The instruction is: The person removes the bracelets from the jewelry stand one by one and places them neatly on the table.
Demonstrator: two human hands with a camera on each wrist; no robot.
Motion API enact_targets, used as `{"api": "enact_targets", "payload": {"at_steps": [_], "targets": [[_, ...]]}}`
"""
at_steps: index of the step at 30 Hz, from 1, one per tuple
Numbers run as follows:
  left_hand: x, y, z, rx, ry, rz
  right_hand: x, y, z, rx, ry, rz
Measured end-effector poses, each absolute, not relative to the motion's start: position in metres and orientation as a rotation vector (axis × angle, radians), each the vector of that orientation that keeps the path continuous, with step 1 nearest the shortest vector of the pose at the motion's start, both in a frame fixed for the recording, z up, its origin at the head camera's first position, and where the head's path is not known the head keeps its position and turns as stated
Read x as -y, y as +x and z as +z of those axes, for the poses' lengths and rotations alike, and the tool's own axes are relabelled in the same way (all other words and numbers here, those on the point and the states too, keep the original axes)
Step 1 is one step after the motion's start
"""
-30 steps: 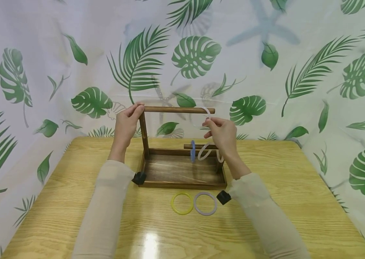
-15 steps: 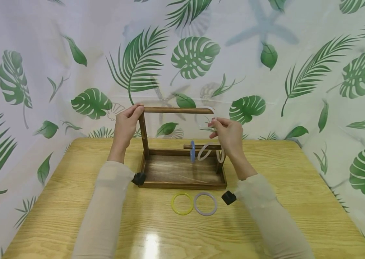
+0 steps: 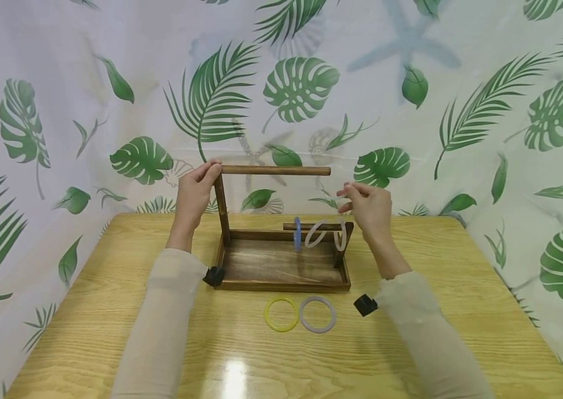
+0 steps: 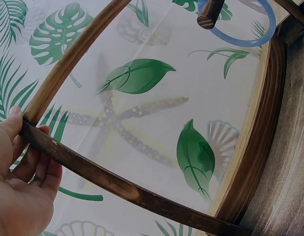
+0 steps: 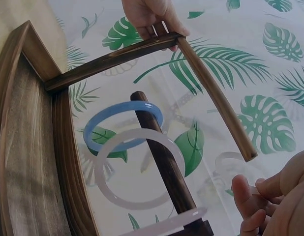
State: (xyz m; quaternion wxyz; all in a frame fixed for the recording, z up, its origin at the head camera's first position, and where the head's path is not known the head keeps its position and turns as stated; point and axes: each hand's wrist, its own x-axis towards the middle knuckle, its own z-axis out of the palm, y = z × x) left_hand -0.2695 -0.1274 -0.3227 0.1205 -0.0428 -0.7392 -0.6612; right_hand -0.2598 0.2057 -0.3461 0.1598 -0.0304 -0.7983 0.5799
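Observation:
My left hand (image 3: 193, 191) grips the top corner of a dark wooden bangle stand (image 3: 221, 208), thumb on the joint of post and upper bar (image 3: 276, 170). My right hand (image 3: 370, 210) pinches a clear, whitish bangle (image 5: 226, 154) between thumb and index finger, just off the free right end of that bar. The bangle is barely visible in the head view. On the lower bar (image 5: 167, 167) hang a blue bangle (image 3: 297, 234) and two pale translucent bangles, one tilted (image 3: 315, 234) and one by the short post (image 3: 340, 235).
In front of the stand's tray (image 3: 281, 285), a yellow bangle (image 3: 266, 316) and a lilac bangle (image 3: 317, 331) lie flat side by side on the wooden table (image 3: 112, 310). A leaf-patterned cloth (image 3: 361, 122) hangs behind the table.
My right hand has moved right, drawing the clear bangle off the end of the upper bar. My left hand has stayed on the stand's corner.

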Motion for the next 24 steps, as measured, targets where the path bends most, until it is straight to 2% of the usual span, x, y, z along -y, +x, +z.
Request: {"api": "enact_targets", "payload": {"at_steps": [19, 24], "targets": [[0.127, -0.268, -0.321, 2.174, -0.117, -1.921, -0.245, -0.245, -0.348, 2.276, -0.171, 1.676], [0.131, -0.285, -0.338, 2.153, -0.118, -1.924, -0.256, -0.240, -0.349, 2.290, -0.172, 1.672]]}}
